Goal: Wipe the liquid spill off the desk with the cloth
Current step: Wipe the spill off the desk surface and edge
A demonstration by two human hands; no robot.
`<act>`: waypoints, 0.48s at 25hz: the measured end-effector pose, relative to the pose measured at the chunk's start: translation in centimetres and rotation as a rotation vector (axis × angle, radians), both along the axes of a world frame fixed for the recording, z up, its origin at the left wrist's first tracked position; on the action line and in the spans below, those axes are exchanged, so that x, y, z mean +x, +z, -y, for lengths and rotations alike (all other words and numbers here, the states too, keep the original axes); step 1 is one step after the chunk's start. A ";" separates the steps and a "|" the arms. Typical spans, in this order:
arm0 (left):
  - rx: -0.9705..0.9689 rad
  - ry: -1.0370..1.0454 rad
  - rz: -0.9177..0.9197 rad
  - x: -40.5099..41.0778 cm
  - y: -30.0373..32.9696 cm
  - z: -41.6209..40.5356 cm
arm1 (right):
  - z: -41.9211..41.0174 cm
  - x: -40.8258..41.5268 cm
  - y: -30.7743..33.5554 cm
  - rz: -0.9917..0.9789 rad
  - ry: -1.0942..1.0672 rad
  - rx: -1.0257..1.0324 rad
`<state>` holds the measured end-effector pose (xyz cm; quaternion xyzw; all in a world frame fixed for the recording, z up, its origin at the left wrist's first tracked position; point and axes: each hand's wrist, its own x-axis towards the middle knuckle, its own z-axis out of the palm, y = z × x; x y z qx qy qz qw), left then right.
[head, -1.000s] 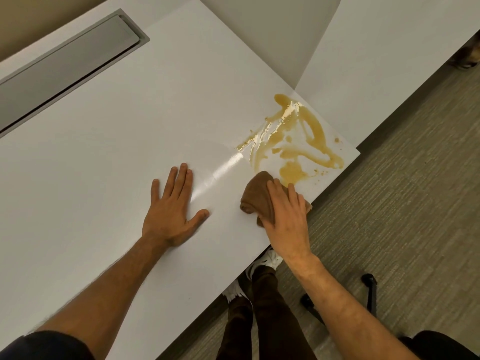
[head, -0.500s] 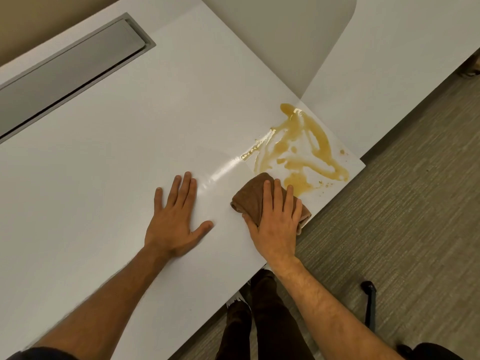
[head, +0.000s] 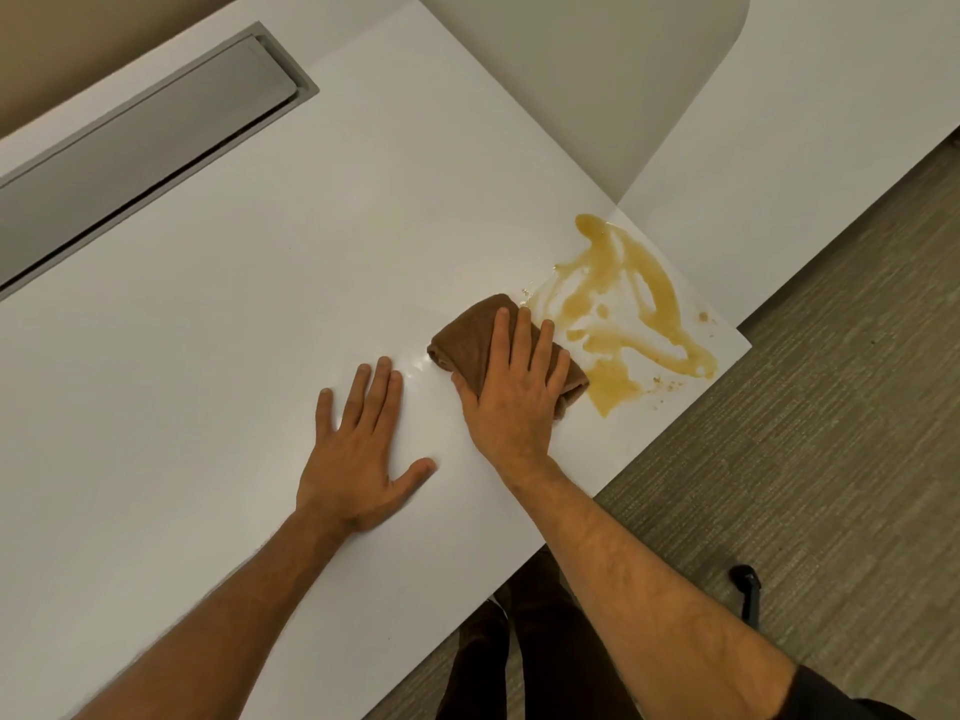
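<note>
The right grip (head: 514,387) presses the brown cloth (head: 470,337) flat, fingers straight and spread; the amber spill (head: 631,304) lies just beyond. The left grip (head: 358,459) rests spread on the worktop (head: 208,330)

Both hands are lying on the desk (head: 208,330): the left hand (head: 358,465) flat, the right hand (head: 511,397) just right of it, on the cloth (head: 467,340). The spill (head: 623,314) is lying right of the cloth, touching it, near the desk's right corner.

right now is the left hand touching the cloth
No, the left hand lies flat on the bare desk, apart from the cloth.
</note>
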<state>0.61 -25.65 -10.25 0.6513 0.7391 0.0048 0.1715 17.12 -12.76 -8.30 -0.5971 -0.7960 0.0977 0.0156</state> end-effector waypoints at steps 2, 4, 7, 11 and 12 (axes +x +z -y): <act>-0.004 0.001 0.007 0.1 0.0 0.0 | -1.1 -1.1 0.1 -0.021 0.015 -0.009; -0.015 0.000 0.003 0.0 0.0 -0.1 | -2.4 -2.6 0.3 -0.041 0.055 -0.026; -0.025 0.008 0.016 -0.2 0.2 -0.3 | -4.7 -4.4 0.6 -0.125 0.162 -0.064; 0.032 0.056 0.155 -0.5 0.5 -0.4 | -6.8 -3.3 0.8 -0.324 0.354 -0.137; 0.060 0.070 0.185 -0.7 0.6 -0.4 | -6.8 -2.8 0.8 -0.344 0.429 -0.153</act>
